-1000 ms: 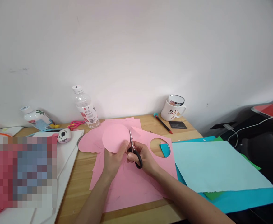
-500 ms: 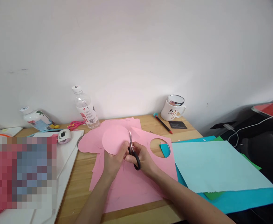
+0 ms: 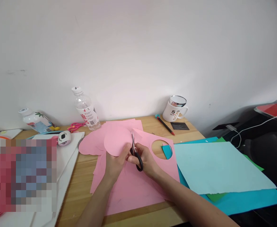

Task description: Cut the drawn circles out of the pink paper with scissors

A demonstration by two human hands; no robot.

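Observation:
My left hand point(image 3: 116, 162) pinches the lower edge of a round pink paper piece point(image 3: 116, 141), thumb on top. In my right hand point(image 3: 144, 159) is a pair of black-handled scissors point(image 3: 139, 162), its blades pointing up along the right edge of that round piece. The blades look slightly parted. Beneath both hands lie pink paper sheets point(image 3: 133, 195); one at the right has a round hole cut in it, with a bit of blue paper showing through. More rounded pink paper point(image 3: 90, 142) lies to the left of the round piece.
A clear bottle point(image 3: 87, 110), a smaller bottle point(image 3: 35, 120) and a white mug point(image 3: 175, 108) stand by the wall. A pencil point(image 3: 165, 125) and a dark card point(image 3: 179, 125) lie near the mug. Pale blue paper point(image 3: 223, 167) covers the right side. Pink scissors point(image 3: 75, 126) lie at left.
The scissor blades appear slightly more parted than before. Both hands and the round piece stay almost in place; the whole view has shifted very slightly.

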